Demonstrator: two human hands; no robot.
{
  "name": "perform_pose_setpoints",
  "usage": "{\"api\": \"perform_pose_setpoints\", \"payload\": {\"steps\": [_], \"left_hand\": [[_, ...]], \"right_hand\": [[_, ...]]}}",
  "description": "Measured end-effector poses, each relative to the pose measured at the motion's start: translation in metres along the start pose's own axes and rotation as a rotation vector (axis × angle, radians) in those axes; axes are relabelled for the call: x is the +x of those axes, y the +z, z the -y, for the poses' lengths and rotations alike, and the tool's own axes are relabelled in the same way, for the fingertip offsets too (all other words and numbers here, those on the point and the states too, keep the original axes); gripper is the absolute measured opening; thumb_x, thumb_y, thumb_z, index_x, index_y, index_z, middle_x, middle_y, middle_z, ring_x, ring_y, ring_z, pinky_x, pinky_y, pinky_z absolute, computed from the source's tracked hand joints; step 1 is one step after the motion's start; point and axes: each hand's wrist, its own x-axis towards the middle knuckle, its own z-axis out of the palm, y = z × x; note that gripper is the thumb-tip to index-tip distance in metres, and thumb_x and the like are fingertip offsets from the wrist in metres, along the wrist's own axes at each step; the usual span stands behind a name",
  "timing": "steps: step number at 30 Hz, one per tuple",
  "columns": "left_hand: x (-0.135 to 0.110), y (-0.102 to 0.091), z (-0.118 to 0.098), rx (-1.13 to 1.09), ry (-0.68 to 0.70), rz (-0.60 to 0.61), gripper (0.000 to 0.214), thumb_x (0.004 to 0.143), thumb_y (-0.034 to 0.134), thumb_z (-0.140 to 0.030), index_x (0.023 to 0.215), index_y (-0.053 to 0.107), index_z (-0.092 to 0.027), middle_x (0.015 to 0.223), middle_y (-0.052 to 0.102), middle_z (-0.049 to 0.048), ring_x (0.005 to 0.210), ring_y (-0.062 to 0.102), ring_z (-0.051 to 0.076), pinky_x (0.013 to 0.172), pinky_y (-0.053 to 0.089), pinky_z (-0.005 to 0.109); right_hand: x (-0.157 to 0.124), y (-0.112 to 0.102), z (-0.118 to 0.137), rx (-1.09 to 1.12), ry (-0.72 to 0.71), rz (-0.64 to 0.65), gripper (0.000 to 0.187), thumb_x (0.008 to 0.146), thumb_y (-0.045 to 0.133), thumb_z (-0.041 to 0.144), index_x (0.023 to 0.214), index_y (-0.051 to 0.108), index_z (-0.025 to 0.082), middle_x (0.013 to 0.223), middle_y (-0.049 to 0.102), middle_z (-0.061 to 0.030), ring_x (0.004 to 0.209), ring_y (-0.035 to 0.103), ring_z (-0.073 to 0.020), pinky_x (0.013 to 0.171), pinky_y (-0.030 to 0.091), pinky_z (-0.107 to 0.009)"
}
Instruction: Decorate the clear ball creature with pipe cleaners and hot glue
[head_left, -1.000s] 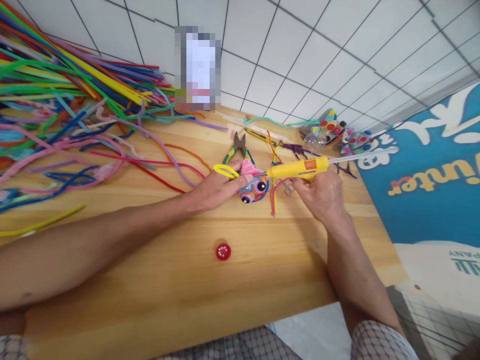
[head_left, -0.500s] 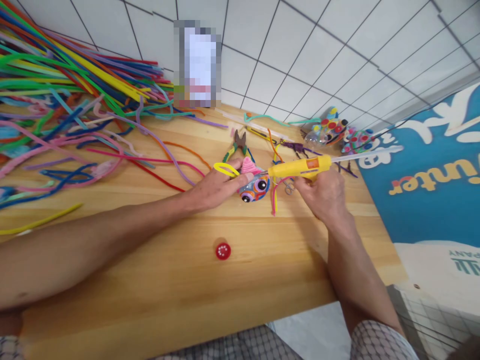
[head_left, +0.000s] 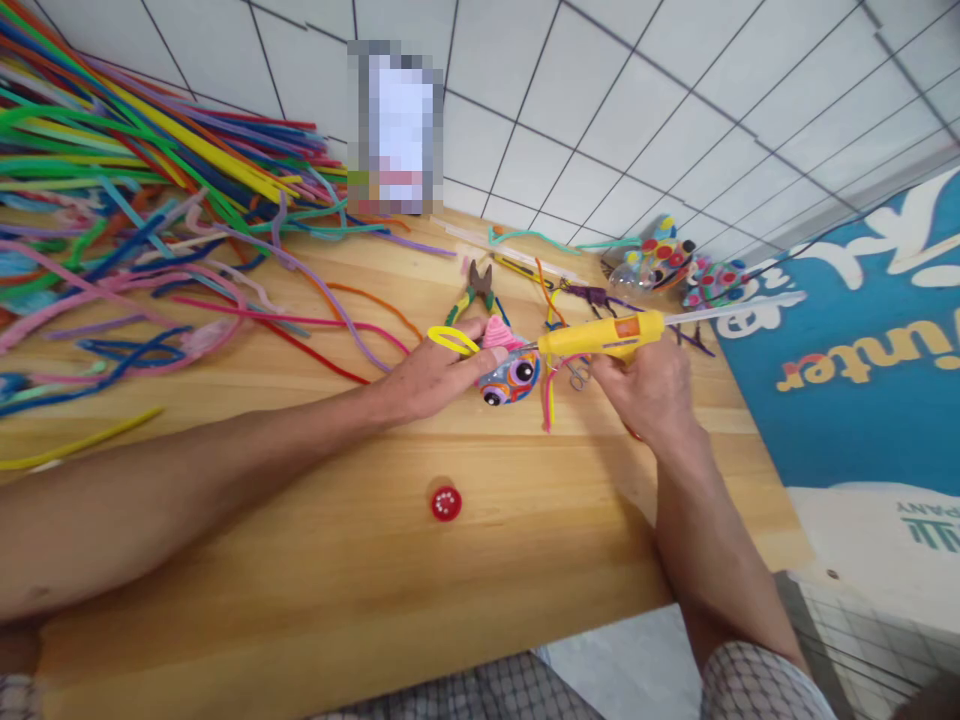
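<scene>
My left hand (head_left: 431, 378) pinches a small colourful craft figure (head_left: 511, 374) with googly eyes and a pink top, holding it on the wooden table (head_left: 300, 560). A yellow pipe-cleaner loop (head_left: 452, 341) sticks out beside my fingers. My right hand (head_left: 651, 390) grips a yellow glue gun (head_left: 600, 339), its nozzle pointing left and touching the figure's top. A clear glue stick (head_left: 735, 308) juts from the gun's back end.
A big heap of coloured pipe cleaners (head_left: 135, 190) covers the left back of the table. Pliers (head_left: 472, 290) lie behind the figure. Finished colourful crafts (head_left: 660, 262) sit at the back right. A red cap (head_left: 446, 503) lies near the front. A blue banner (head_left: 862, 370) stands at right.
The view shifted slightly; both hands stay almost still, with the glue gun nozzle kept against the figure.
</scene>
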Motion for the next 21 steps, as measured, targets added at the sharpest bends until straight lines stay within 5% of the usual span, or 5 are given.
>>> {"api": "perform_pose_setpoints", "payload": {"steps": [13,21], "left_hand": [[-0.001,-0.001,0.0,-0.015,-0.043,0.03,0.033,0.102,0.056,-0.047,0.113,0.066,-0.017,0.118,0.076,0.01,0.109,0.067,0.027,0.102,0.052,0.041],[-0.001,-0.002,-0.005,-0.028,-0.041,0.047,0.034,0.101,0.054,-0.047,0.113,0.064,-0.017,0.116,0.075,0.0105,0.11,0.069,0.027,0.104,0.053,0.041]], "right_hand": [[0.0,0.002,-0.005,0.056,-0.057,-0.102,0.008,0.081,0.063,0.03,0.076,0.06,0.025,0.07,0.067,-0.0065,0.066,0.061,-0.0256,0.062,0.047,-0.037],[0.004,-0.015,-0.012,0.299,0.15,0.027,0.026,0.085,0.076,0.041,0.069,0.062,0.025,0.062,0.063,-0.0018,0.057,0.058,-0.0208,0.057,0.049,-0.036]]}}
